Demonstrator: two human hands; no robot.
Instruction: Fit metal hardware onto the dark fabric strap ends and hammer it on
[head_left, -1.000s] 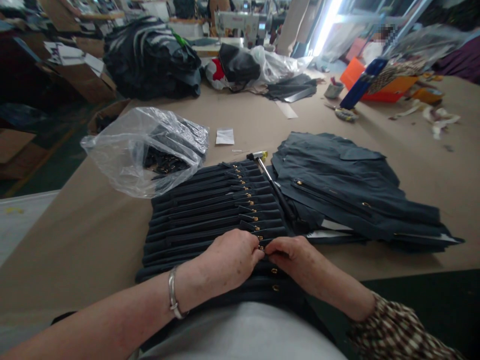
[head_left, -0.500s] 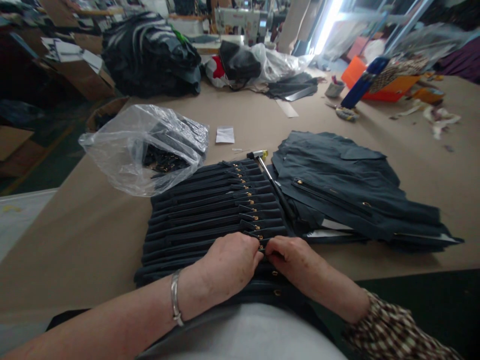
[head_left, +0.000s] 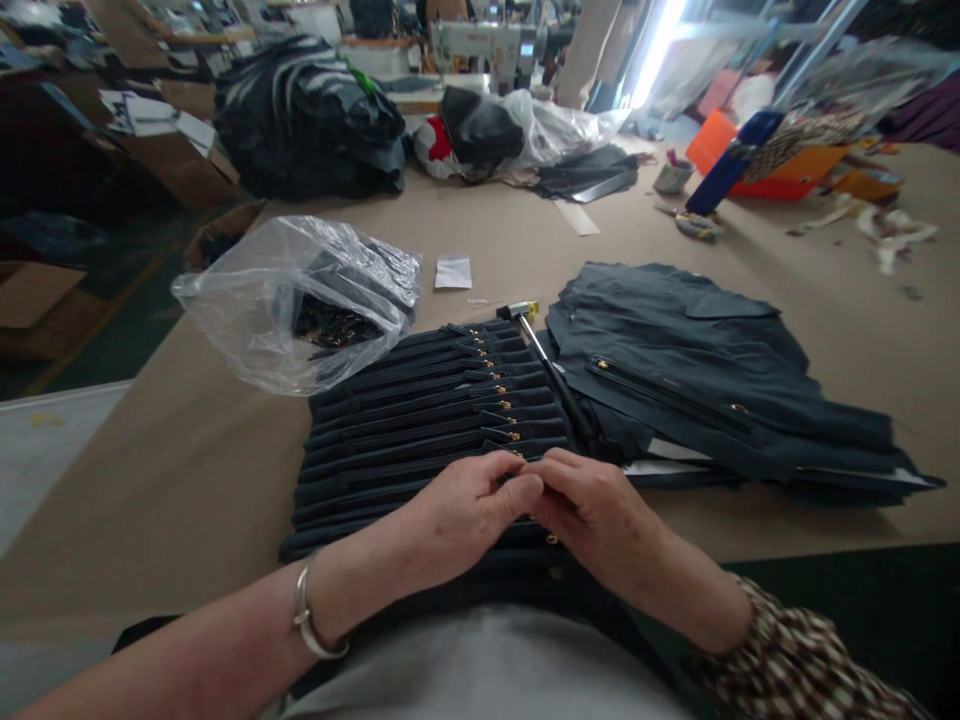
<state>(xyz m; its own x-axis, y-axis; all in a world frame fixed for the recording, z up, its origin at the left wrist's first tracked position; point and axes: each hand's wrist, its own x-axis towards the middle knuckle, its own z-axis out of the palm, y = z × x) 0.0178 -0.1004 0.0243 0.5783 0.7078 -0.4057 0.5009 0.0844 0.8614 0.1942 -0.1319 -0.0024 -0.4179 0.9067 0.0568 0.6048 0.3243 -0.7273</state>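
Observation:
Dark blue-grey fabric pieces with black zippers (head_left: 397, 430) lie overlapped in rows in front of me. Gold zipper sliders (head_left: 506, 405) line up near their right ends, some with dark pull tabs. My left hand (head_left: 465, 515), a silver bangle at its wrist, is closed over the near rows, thumb pointing right. My right hand (head_left: 592, 505) is closed too, its fingertips meeting the left ones above the line of sliders. Whatever the fingertips hold is hidden between them. A hammer (head_left: 547, 365) with a yellow-tipped head lies right of the rows.
A clear plastic bag (head_left: 255, 310) with dark parts sits at left. Stacked dark fabric panels (head_left: 682, 350) lie at right. Farther back are a small white paper (head_left: 453, 272), snips (head_left: 697, 226), an orange box (head_left: 795, 175) and a large dark fabric bundle (head_left: 307, 130).
My hands have risen slightly from the slider they pinched and come together. The left thumb now stretches over toward the right fingers. The view has shifted a little.

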